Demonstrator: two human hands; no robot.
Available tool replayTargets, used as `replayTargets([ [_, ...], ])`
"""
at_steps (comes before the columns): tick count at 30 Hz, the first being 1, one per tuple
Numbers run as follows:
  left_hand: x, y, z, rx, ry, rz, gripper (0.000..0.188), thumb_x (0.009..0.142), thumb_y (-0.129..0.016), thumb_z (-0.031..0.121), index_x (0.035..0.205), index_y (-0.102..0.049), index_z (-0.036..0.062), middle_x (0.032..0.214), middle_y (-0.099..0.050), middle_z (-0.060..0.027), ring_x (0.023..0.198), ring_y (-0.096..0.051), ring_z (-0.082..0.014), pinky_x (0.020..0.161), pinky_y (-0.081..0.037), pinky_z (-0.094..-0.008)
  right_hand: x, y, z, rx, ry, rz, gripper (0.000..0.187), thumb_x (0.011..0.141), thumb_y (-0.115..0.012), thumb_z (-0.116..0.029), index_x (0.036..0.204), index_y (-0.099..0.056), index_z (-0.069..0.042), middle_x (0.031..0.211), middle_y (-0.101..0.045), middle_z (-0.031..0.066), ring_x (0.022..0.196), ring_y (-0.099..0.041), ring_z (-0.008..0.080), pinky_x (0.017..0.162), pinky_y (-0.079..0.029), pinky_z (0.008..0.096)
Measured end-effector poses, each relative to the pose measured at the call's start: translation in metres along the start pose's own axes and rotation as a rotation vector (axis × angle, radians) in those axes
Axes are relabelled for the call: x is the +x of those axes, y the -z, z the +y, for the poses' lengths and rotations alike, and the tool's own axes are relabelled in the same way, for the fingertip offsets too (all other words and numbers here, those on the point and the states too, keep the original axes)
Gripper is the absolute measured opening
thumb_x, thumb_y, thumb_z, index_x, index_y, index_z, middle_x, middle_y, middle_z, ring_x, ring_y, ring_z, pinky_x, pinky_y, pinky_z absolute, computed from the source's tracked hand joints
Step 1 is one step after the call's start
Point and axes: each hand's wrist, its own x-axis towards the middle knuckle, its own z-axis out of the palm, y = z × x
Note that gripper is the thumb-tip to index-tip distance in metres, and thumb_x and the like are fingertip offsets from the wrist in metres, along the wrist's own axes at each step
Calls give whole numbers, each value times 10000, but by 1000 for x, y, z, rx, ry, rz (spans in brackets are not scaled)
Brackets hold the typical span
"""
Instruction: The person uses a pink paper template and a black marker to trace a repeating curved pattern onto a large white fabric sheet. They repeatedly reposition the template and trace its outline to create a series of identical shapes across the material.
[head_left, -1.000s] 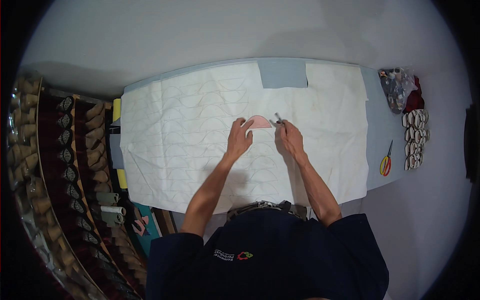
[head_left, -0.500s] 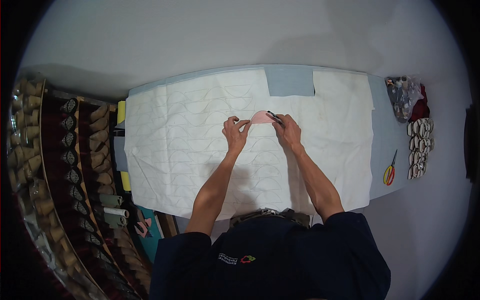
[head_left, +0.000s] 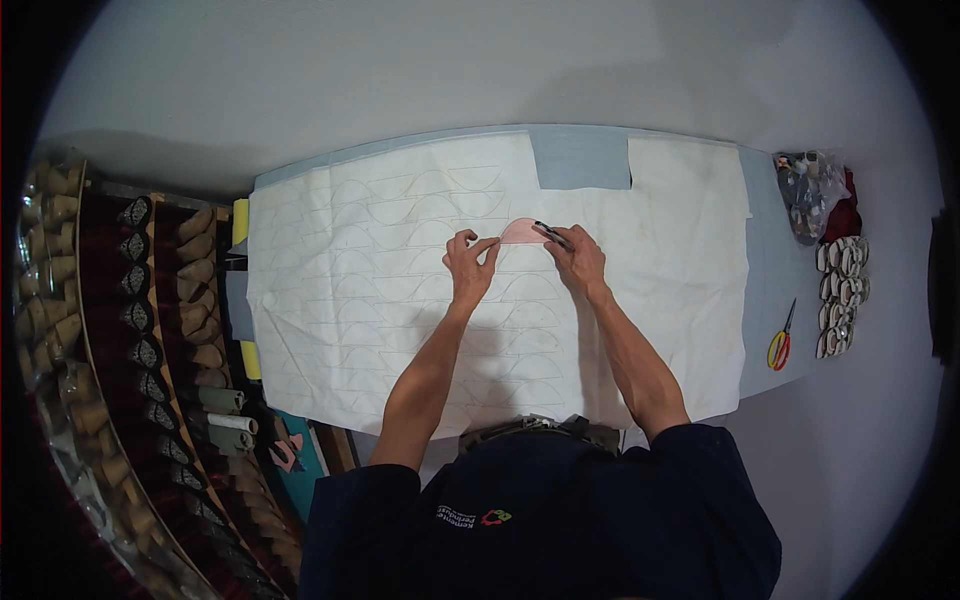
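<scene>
A white sheet [head_left: 670, 300] marked with rows of thin half-round outlines covers much of the table. On it lies a pink half-round template [head_left: 520, 232], its curved side away from me. My left hand [head_left: 470, 268] pinches the template's left tip between thumb and forefinger, the other fingers curled. In my right hand [head_left: 578, 260] is a dark, silvery pen [head_left: 550, 234], slanting over the right part of the template. My fingers hide the template's right tip and the pen's lower part.
Red-and-yellow-handled scissors [head_left: 779, 349] lie on the blue-grey tabletop [head_left: 775, 270] at the right. Beyond them are white sandal-like pieces [head_left: 840, 295] and a clear plastic bag [head_left: 808, 195]. Shelves with shoe lasts [head_left: 197, 268] stand on the left. A grey-blue piece [head_left: 582, 160] shows at the far edge.
Both hands, the pen and the pink template stay in nearly the same place. The whole view has shifted very slightly.
</scene>
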Motion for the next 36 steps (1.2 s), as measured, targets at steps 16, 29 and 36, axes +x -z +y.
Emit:
replayTargets([
  [16,5,-6,13,102,-28,-43,193,932,-772,221,1105,-845,266,1205,-585,-62,1161,-513,-261,970,-343,-482,1,3,-4,-27,6,-38,289,955,-755,-367,1200,-785,-215,924,-648,38,843,-682,275,723,-529,439],
  [29,-16,-34,76,418,-255,-294,529,892,-682,148,1401,-638,13,1462,-483,-348,1332,-475,-488,1078,-429,-547,49,12,-29,381,-67,155,474,1088,-592,-388,1078,-713,70,881,-725,206,826,-697,291,767,-531,391],
  [36,-25,-37,102,568,-61,-533,740,997,-597,326,1633,-372,20,1665,-340,-283,1539,-224,-548,1226,-258,-621,44,-8,-55,453,32,-341,434,1091,-597,-381,1155,-733,27,977,-791,140,918,-756,202,806,-576,349],
])
